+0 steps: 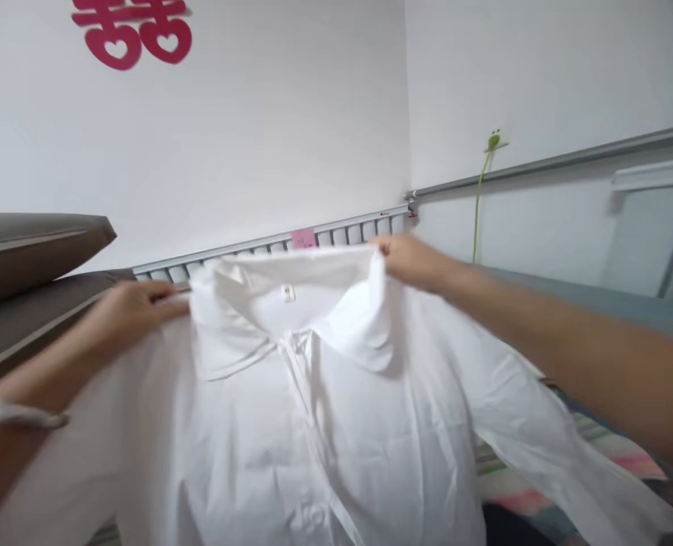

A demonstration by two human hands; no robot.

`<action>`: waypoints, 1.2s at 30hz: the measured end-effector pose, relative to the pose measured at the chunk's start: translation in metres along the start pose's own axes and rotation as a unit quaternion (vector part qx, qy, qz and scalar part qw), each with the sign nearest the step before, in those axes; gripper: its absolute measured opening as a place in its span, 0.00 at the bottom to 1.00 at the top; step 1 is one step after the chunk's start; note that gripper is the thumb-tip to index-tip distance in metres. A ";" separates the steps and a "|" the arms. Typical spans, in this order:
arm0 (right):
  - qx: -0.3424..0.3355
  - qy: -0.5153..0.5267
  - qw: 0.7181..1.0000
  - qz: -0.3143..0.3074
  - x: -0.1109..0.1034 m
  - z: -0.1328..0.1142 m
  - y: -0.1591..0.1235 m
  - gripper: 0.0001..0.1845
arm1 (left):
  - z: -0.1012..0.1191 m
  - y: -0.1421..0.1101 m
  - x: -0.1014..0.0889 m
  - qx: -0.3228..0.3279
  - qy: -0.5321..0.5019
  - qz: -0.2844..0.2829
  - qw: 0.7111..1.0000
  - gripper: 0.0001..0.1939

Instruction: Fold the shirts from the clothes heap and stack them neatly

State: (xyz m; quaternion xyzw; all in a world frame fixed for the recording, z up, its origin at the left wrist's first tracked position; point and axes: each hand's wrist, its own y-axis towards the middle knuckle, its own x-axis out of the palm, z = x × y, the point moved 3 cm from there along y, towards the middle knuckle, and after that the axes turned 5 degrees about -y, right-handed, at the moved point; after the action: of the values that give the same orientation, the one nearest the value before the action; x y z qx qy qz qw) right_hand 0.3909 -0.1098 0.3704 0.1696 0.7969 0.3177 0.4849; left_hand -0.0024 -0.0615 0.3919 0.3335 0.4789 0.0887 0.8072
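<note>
The left hand (149, 294) and right hand (407, 259) grip the shirt (325, 432), pinched beside and at its collar; it hangs spread out, near and central, front showing. Radiator (364, 230) far behind it, cushion (40, 236) left, green cord (477, 205) far right

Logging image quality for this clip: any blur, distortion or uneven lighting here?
Head view: blur smears the left hand and bracelet; same view, light looks soft and even, with folds readable on the white shirt; same view, the collar label is unreadable; same view, the right forearm looks stretched, probably by a wide lens.
</note>
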 end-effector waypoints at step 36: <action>0.008 -0.064 0.984 -0.165 0.263 0.078 -0.324 0.07 | -0.181 -0.325 0.297 -0.011 0.044 -0.143 0.989 0.09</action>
State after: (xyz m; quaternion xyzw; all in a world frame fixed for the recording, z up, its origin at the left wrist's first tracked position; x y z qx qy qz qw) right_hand 0.3473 -0.1711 -0.0474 0.0597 0.7838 0.2157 0.5792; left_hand -0.0544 -0.0900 -0.0804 0.2487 0.5555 -0.0078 0.7934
